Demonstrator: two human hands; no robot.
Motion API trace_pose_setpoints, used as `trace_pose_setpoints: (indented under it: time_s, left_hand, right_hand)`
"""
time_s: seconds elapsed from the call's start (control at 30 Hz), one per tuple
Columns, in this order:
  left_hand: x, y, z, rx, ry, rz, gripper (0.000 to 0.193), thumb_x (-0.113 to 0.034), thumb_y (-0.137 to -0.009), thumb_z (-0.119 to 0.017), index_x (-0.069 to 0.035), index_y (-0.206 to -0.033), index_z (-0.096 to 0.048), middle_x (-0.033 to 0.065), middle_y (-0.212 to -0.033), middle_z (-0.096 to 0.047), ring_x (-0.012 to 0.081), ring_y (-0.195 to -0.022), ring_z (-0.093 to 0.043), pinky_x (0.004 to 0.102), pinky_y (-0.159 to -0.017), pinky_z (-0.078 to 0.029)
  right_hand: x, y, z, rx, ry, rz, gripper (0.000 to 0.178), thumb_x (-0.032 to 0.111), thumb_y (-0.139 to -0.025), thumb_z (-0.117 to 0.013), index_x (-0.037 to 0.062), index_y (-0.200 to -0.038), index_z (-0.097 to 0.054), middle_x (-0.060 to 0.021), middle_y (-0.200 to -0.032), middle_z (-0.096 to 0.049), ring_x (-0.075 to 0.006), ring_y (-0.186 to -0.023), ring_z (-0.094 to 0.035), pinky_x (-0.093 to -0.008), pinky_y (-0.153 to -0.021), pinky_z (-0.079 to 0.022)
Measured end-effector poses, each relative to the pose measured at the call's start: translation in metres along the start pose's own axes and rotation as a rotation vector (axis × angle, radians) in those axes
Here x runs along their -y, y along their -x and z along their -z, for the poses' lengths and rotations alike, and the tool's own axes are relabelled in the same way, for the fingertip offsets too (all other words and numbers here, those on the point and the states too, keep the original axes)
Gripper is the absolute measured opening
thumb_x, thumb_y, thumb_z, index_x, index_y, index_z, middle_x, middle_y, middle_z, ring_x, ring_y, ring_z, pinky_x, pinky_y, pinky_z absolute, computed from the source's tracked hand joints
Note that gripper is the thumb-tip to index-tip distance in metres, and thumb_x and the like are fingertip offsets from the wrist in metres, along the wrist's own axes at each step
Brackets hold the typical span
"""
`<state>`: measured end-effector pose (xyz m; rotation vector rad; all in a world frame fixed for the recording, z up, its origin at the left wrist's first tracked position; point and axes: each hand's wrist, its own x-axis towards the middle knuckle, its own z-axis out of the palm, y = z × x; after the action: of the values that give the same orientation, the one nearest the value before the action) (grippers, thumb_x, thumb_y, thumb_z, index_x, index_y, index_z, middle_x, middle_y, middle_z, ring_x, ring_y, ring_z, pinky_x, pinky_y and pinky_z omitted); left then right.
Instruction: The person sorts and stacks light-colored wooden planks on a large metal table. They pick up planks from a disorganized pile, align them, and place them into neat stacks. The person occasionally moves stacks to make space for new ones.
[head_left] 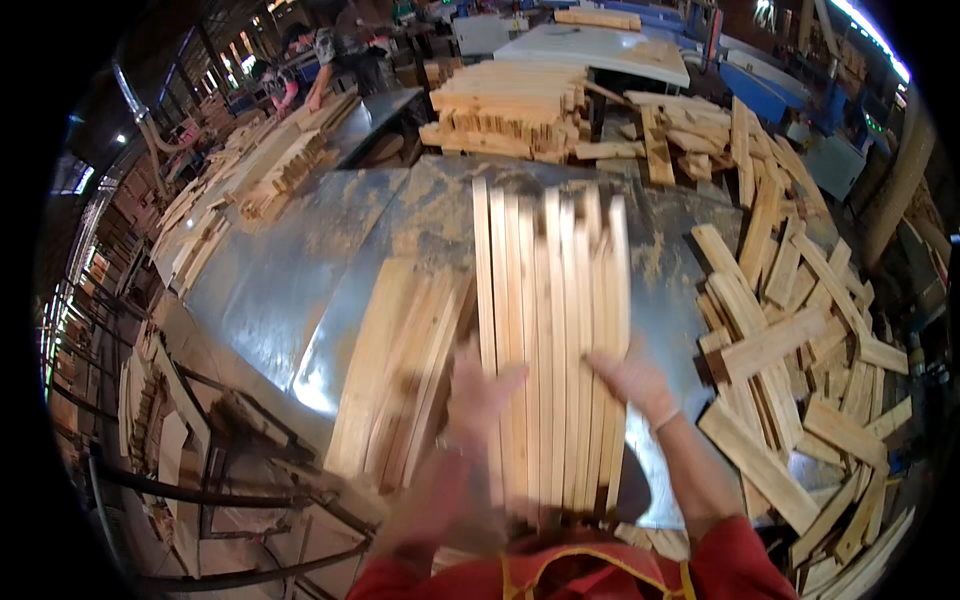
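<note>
A bundle of long, narrow wooden strips [545, 350] stands on edge side by side on the metal table in front of me. My left hand [478, 390] presses against the bundle's left side, its thumb lying over the top edges; motion smears it a little. From the right, my right hand [635, 382] clasps the other side, thumb also on top. The bundle is squeezed between both palms, and its far ends are uneven. Left of it lies a second group of wooden boards [385, 370], close to my left wrist.
The metal table [330, 240] carries sawdust. Loose wood offcuts [770, 350] are heaped on the right. A neat stack of strips [510, 105] stands at the far side, with more boards [270, 170] far left. People [325, 60] work in the background. Metal rails [220, 490] stand lower left.
</note>
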<state>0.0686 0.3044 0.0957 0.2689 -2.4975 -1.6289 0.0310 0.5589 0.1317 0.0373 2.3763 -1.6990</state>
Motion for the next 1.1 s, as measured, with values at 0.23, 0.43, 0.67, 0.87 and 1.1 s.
trace_pose_setpoints:
  time_s: [0.23, 0.43, 0.67, 0.87, 1.1]
  left_hand:
    - [-0.111, -0.028, 0.052, -0.03, 0.337, -0.367, 0.071, -0.021, -0.081, -0.091, -0.001, -0.139, -0.056, 0.0164, -0.136, -0.065, 0.031, -0.121, -0.066, 0.0415, -0.102, -0.054]
    - [-0.027, 0.021, 0.057, 0.252, -0.076, -0.316, 0.051, -0.02, -0.092, -0.079, -0.003, -0.136, -0.059, 0.0124, -0.137, -0.066, 0.026, -0.122, -0.066, 0.04, -0.103, -0.055]
    - [0.118, 0.101, 0.084, 0.381, -0.762, -0.254, 0.037, -0.016, -0.098, -0.065, -0.004, -0.133, -0.064, 0.0135, -0.132, -0.067, 0.0265, -0.121, -0.065, 0.0397, -0.104, -0.052]
    - [0.183, 0.08, 0.096, 0.417, -1.396, -0.632, 0.025, -0.008, -0.094, -0.058, -0.005, -0.114, -0.073, 0.0112, -0.118, -0.066, 0.0295, -0.112, -0.065, 0.0432, -0.095, -0.053]
    - [0.109, 0.091, 0.104, 0.669, -1.306, -0.355, 0.019, -0.011, -0.095, -0.061, -0.006, -0.109, -0.072, 0.0111, -0.114, -0.069, 0.03, -0.116, -0.065, 0.0448, -0.097, -0.053]
  right_hand:
    - [0.083, 0.021, 0.038, -0.194, -0.231, 0.546, 0.072, 0.034, -0.086, -0.088, 0.001, -0.142, -0.058, -0.0159, -0.131, -0.068, -0.0274, -0.124, -0.066, -0.0411, -0.106, -0.054]
    - [-0.057, 0.039, -0.001, -0.184, 0.372, 0.59, 0.069, 0.031, -0.1, -0.076, 0.0067, -0.158, -0.047, -0.0108, -0.152, -0.06, -0.0281, -0.142, -0.054, -0.0431, -0.124, -0.041]
    - [-0.087, 0.131, -0.09, 0.311, 0.515, -0.106, 0.085, 0.033, -0.1, -0.061, 0.0009, -0.168, -0.021, -0.0218, -0.172, -0.032, -0.0357, -0.158, -0.035, -0.0458, -0.132, -0.027]
    - [-0.171, 0.108, -0.117, 0.367, 1.116, 0.072, 0.078, 0.022, -0.097, -0.057, 0.0034, -0.167, -0.028, -0.0221, -0.169, -0.039, -0.0385, -0.155, -0.04, -0.0472, -0.123, -0.039]
    - [-0.191, 0.058, -0.068, 0.151, 0.217, -0.041, 0.065, 0.029, -0.095, -0.065, 0.0022, -0.154, -0.054, -0.0252, -0.138, -0.069, -0.0413, -0.129, -0.064, -0.0396, -0.113, -0.048]
